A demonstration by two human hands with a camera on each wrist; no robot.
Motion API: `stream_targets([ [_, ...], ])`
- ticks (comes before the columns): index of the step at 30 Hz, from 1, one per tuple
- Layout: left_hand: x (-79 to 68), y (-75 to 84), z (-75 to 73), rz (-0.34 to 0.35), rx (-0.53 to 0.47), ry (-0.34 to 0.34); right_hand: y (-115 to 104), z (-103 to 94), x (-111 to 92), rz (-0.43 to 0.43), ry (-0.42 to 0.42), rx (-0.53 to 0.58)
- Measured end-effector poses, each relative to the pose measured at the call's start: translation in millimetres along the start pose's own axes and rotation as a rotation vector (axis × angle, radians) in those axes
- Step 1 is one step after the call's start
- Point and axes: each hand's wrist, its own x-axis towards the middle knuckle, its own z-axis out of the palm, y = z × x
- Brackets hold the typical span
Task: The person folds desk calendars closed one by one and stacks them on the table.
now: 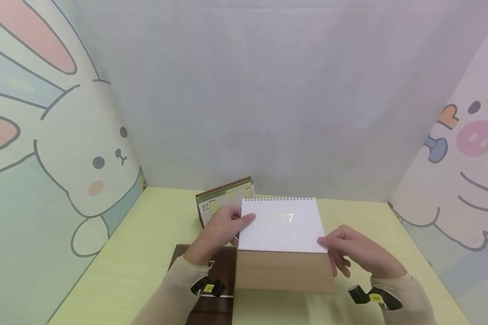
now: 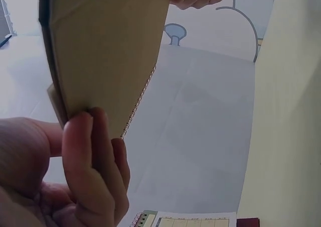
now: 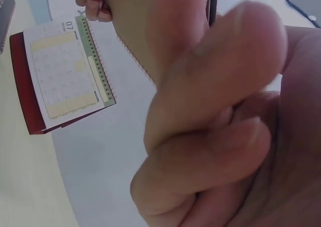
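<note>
A white spiral-bound desk calendar (image 1: 286, 237) with gold "2027" lettering is held up between both hands, its brown cardboard base (image 1: 284, 271) showing below the cover. My left hand (image 1: 219, 225) grips the calendar's left edge, thumb on the white cover. In the left wrist view, that hand's fingers (image 2: 80, 151) press against the plain brown back (image 2: 108, 51). At the lower right corner of the cover, my right hand (image 1: 351, 248) pinches the edge with its thumb in front. The right wrist view shows its curled fingers (image 3: 200, 166) close up, covering much of the calendar.
Behind the left hand stands another desk calendar (image 1: 223, 198), opened to page 07, with a dark red base (image 3: 25, 81). A dark brown calendar (image 1: 224, 271) lies on the pale yellow table (image 1: 126, 253), partly under the left forearm. Cartoon-printed walls flank both sides.
</note>
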Motion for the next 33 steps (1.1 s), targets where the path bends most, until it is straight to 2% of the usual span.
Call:
stream_targets([
  [5, 1.5, -6.2, 4.1, -0.028, 0.015, 0.008, 1, 1.5, -2, 0.032, -0.002, -0.047],
  [11, 2.2, -12.8, 8.4, -0.053, 0.004, 0.005, 4, 0.8, 0, 0.006, -0.019, -0.060],
  [14, 2.9, -16.9, 10.4, -0.056, -0.002, 0.001, 6, 0.3, 1, 0.023, -0.016, -0.089],
  [17, 4.7, -20.9, 12.9, -0.063, 0.007, 0.004, 9, 0.5, 3, 0.093, 0.028, -0.112],
  [22, 9.0, -26.2, 16.9, -0.068, 0.042, -0.002, 13, 2.6, 11, 0.220, 0.105, -0.085],
  [33, 17.6, -33.7, 25.8, -0.063, 0.065, -0.006, 20, 12.3, 22, 0.304, 0.216, -0.012],
])
